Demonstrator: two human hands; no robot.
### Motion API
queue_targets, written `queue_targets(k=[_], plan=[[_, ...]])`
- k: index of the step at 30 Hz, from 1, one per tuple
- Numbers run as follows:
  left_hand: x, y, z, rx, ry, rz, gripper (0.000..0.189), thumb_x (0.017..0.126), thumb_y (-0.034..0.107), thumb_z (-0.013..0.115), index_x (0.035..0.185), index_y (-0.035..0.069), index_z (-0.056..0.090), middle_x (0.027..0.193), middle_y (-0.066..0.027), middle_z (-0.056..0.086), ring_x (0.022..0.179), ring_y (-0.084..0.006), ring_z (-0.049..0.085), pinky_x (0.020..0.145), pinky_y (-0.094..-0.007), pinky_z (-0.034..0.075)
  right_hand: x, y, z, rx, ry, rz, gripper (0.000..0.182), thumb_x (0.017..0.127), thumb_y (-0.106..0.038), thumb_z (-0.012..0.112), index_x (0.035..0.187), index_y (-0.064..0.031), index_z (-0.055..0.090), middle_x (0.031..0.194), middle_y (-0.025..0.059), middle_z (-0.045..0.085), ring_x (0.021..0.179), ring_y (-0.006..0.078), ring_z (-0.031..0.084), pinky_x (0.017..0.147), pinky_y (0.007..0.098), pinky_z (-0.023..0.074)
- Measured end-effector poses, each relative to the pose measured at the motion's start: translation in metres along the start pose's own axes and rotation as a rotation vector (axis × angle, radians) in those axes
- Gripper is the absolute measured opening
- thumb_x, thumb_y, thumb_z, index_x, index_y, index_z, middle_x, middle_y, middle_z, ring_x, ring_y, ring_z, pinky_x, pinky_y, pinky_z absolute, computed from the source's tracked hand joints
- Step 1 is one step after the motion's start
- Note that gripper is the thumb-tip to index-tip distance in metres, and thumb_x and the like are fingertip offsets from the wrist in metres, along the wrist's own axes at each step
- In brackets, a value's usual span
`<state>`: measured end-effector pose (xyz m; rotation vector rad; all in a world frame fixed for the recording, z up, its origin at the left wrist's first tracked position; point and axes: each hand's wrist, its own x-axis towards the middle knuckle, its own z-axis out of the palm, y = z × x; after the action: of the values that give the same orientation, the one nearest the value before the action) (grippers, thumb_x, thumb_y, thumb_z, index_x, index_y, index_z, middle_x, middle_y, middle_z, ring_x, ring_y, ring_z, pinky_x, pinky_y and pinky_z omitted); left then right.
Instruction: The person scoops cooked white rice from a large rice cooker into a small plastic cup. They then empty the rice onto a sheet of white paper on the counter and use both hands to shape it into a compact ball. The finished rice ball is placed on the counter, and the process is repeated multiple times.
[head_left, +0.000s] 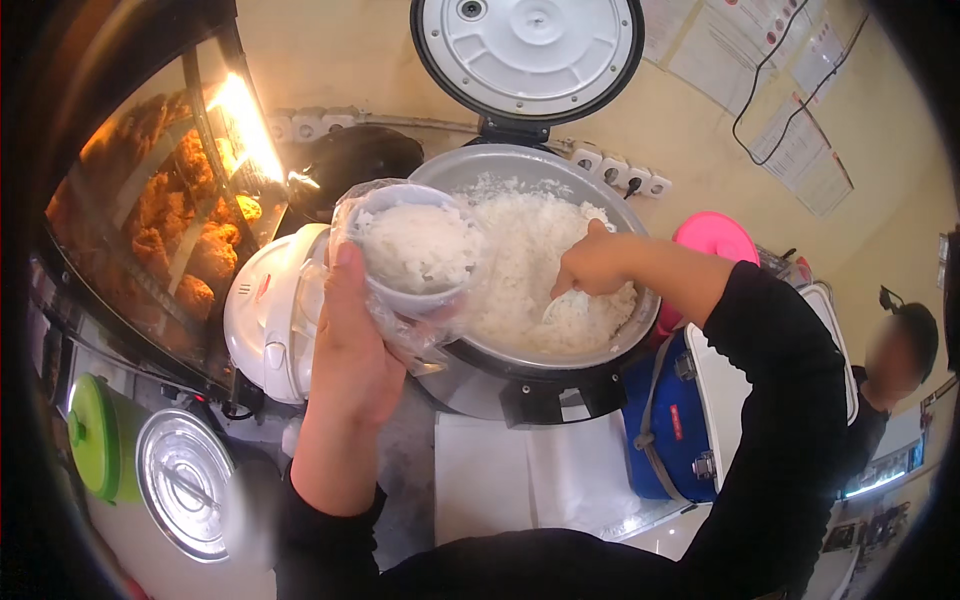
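Observation:
My left hand (360, 337) grips a white bowl (424, 300) wrapped in a clear plastic bag (345, 210). Cooked white rice (420, 244) fills the bowl to about its rim. Beside it stands a large rice cooker (517, 409) with its lid (536, 52) raised, and loose rice (506, 262) covers the inside of its metal pot (442, 176). Over the right part of the pot my right hand (596, 262) is closed around a whitish rice paddle (566, 307), whose blade is pressed into the rice. The fingers hide the paddle's handle.
A lit glass display case (187, 225) with fried chicken stands left, beside a smaller white rice cooker (274, 322). At right are a blue cooler box (667, 420) and a pink lid (716, 236). White paper (480, 472) lies in front. A person (892, 367) is farther right.

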<state>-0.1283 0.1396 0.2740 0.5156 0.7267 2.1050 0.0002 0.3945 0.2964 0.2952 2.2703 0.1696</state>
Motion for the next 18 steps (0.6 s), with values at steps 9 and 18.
queue_targets(k=[9,18], plan=[[0.003,-0.006,0.009,0.008,-0.035,-0.045,0.048,0.101,0.041,0.033,0.137,0.008,0.033,0.132,-0.0126,0.049,0.120,-0.0263,0.052,0.096,-0.0444,0.049,-0.014,0.015,0.018,0.456,0.054,-0.087,0.040,0.084,-0.008,0.052,0.120,-0.0206,0.065,0.097,0.0049,0.068,0.084,0.0166,0.060,0.083,0.0338,0.0376],[0.014,-0.030,0.019,0.050,-0.025,-0.157,0.050,0.101,0.043,0.032,0.136,0.007,0.036,0.131,-0.0142,0.049,0.120,-0.0280,0.051,0.094,-0.0450,0.050,-0.081,0.036,0.001,1.048,0.487,-0.044,0.032,0.081,-0.001,0.051,0.112,-0.0055,0.054,0.095,0.0033,0.060,0.082,0.0101,0.059,0.072,0.0280,0.0458]])
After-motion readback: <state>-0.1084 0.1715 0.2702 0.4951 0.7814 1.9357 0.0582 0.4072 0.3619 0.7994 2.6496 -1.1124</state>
